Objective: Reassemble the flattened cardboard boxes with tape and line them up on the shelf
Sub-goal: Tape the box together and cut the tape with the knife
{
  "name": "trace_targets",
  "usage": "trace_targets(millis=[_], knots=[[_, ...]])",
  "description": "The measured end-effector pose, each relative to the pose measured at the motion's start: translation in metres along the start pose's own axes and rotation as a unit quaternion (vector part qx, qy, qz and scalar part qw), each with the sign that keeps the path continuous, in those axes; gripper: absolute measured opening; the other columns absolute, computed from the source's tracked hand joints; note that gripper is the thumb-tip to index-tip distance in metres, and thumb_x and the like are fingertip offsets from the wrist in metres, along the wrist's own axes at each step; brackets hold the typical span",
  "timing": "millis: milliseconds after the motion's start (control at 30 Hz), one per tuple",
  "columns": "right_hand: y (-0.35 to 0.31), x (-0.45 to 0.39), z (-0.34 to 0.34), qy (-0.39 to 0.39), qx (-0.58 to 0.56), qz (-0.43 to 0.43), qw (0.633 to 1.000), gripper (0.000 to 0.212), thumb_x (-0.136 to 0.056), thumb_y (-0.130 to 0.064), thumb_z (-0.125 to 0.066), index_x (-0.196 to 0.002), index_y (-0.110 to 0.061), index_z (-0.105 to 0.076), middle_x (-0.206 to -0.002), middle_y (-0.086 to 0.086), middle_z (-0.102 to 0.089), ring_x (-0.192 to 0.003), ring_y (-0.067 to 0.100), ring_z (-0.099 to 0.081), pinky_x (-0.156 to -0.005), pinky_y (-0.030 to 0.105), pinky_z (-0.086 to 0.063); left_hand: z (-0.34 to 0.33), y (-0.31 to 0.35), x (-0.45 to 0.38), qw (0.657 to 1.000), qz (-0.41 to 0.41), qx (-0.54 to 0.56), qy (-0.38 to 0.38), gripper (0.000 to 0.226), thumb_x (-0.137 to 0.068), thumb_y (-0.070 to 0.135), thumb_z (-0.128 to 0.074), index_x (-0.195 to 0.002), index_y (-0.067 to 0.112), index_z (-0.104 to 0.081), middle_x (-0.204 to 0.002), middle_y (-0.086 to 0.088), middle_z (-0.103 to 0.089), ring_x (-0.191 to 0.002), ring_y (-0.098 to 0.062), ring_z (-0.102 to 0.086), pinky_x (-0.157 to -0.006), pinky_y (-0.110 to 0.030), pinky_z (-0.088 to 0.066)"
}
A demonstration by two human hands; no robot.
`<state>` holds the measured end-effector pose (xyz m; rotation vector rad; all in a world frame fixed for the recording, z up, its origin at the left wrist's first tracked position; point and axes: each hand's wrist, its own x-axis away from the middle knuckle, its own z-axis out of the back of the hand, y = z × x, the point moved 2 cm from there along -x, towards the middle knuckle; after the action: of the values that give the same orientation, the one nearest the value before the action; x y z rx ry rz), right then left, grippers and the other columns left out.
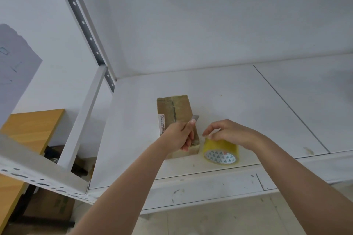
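Gripping a small utility knife with a grey blade [195, 118], the left hand [178, 136] curls its fingers round the handle and holds the blade tip just above the small brown cardboard box [173, 109]. That box lies on the white metal shelf [238, 105], near its front edge; it is closed, with clear tape along its top seam and a white printed label [162, 123] on its left side. Just to the right of the box, the yellowish roll of clear packing tape [221, 151] stands on its edge on the shelf, its white core printed with grey triangles. The right hand [229, 132] rests on top of the roll, its thumb and fingertips pinching at the roll's upper left rim. Left of the shelf frame, a light wooden tabletop [32, 126] shows, with a brown carton [51, 204] on the floor below.
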<state>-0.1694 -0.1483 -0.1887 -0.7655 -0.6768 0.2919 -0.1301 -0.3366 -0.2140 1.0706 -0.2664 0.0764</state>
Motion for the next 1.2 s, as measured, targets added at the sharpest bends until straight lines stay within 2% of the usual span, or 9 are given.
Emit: trace_targets(millis=[100,200,267,333,567,833,933,1067,1200], knots=[[0.002,0.003,0.005,0.002,0.022,0.001,1.0,0.013,-0.088,-0.035,-0.069,-0.099,-0.039,-0.066,-0.099,-0.002,-0.065,-0.095,0.016,-0.064,-0.087,0.034,-0.052,-0.001,0.0,-0.001,0.999,-0.019,-0.038,0.005,0.051,-0.104,0.046,-0.031,-0.071,0.014,-0.053,-0.043,0.007,-0.055,-0.035,-0.008,-0.05,-0.042,-0.014,-0.04],[0.003,0.0,0.007,0.065,0.209,-0.029,0.975,0.025,-0.083,-0.053,-0.067,-0.104,-0.044,-0.059,-0.097,-0.015,-0.057,-0.091,0.009,-0.063,-0.078,0.031,-0.044,0.0,-0.002,0.0,0.997,-0.034,-0.068,0.011,0.047,-0.104,0.047,-0.029,-0.077,0.016,-0.051,-0.044,0.007,-0.053,-0.035,-0.007,-0.048,-0.043,-0.014,-0.04],[0.003,0.001,0.009,0.092,0.281,-0.058,0.954,0.034,-0.078,-0.067,-0.064,-0.101,-0.042,-0.058,-0.092,-0.02,-0.056,-0.063,0.001,-0.065,-0.068,0.028,-0.04,0.0,-0.002,0.001,0.996,-0.04,-0.077,0.01,0.047,-0.102,0.053,-0.028,-0.079,0.018,-0.049,-0.045,0.007,-0.053,-0.037,-0.009,-0.049,-0.046,-0.017,-0.042],[0.006,0.002,0.012,0.091,0.257,-0.053,0.961,0.032,-0.075,-0.07,-0.065,-0.09,-0.042,-0.061,-0.086,-0.019,-0.06,-0.047,-0.001,-0.061,-0.063,0.025,-0.04,0.0,-0.001,0.005,0.996,-0.044,-0.083,-0.005,0.051,-0.098,0.06,-0.027,-0.075,0.02,-0.047,-0.046,0.009,-0.053,-0.042,-0.01,-0.052,-0.053,-0.02,-0.045],[0.015,0.002,0.013,0.105,0.129,0.004,0.986,0.011,-0.084,-0.041,-0.07,-0.078,-0.032,-0.067,-0.082,-0.01,-0.066,-0.079,0.009,-0.063,-0.08,0.035,-0.051,0.003,0.022,0.015,0.95,-0.066,-0.287,-0.105,0.048,-0.103,0.048,-0.029,-0.069,0.022,-0.048,-0.065,0.006,-0.06,-0.054,-0.002,-0.055,-0.077,-0.028,-0.046],[0.009,0.008,0.007,0.169,0.155,0.007,0.973,0.014,-0.079,-0.045,-0.07,-0.071,-0.036,-0.063,-0.075,-0.015,-0.065,-0.068,0.001,-0.06,-0.058,0.025,-0.042,-0.015,0.05,0.005,0.87,-0.025,-0.474,-0.132,0.046,-0.107,0.04,-0.022,-0.086,0.014,-0.053,-0.065,0.006,-0.045,-0.093,-0.024,-0.057,-0.09,-0.039,-0.047],[0.011,0.012,0.011,0.185,0.135,-0.006,0.973,0.014,-0.082,-0.042,-0.067,-0.07,-0.036,-0.062,-0.076,-0.016,-0.065,-0.064,0.004,-0.064,-0.056,0.024,-0.042,-0.01,0.045,0.005,0.901,-0.024,-0.413,-0.132,0.044,-0.107,0.037,-0.026,-0.084,0.012,-0.055,-0.067,0.001,-0.051,-0.077,-0.019,-0.06,-0.079,-0.032,-0.046],[0.025,0.02,0.02,0.197,0.096,-0.031,0.975,0.016,-0.083,-0.043,-0.067,-0.071,-0.033,-0.063,-0.069,-0.015,-0.066,-0.05,0.005,-0.063,-0.055,0.025,-0.046,0.007,0.023,0.005,0.981,0.045,-0.139,-0.128,0.039,-0.106,0.031,-0.035,-0.076,0.015,-0.054,-0.064,0.003,-0.057,-0.046,-0.004,-0.054,-0.051,-0.016,-0.044],[0.03,0.022,0.021,0.208,0.067,-0.038,0.975,0.016,-0.083,-0.043,-0.067,-0.073,-0.032,-0.064,-0.073,-0.013,-0.067,-0.054,0.01,-0.064,-0.063,0.031,-0.053,0.001,0.021,0.0,0.984,0.069,-0.16,-0.024,0.038,-0.095,0.052,-0.052,-0.069,0.023,-0.051,-0.059,0.006,-0.052,-0.046,-0.004,-0.048,-0.049,-0.022,-0.039]])
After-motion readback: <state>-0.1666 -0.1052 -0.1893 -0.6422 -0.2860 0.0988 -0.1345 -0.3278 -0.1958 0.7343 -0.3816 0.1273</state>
